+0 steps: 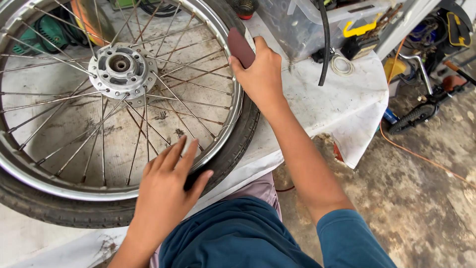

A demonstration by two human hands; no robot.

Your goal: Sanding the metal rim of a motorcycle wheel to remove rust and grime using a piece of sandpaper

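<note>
— Wheel [74,164] first: where does it lie against the hands?

— Flat on a white-covered table [342,106], spreading out to the left of both hands. The left hand [166,186] rests on its near edge, fingers laid open and flat over the chrome rim [29,173] and black tyre [64,211], thumb spread, clasping nothing.

— How does it look?

— Thin steel spokes [183,101] cross from the rim to a grey hub [120,65], which sits beyond and left of the left hand. The rim is shiny; the tyre looks dull and dusty.

— And further right?

— The right hand [260,77] pinches a dark reddish abrasive sheet [240,47] against the far right part of the rim, fingers closed over it. Right of that hand stands a clear plastic bin [297,25].
</note>
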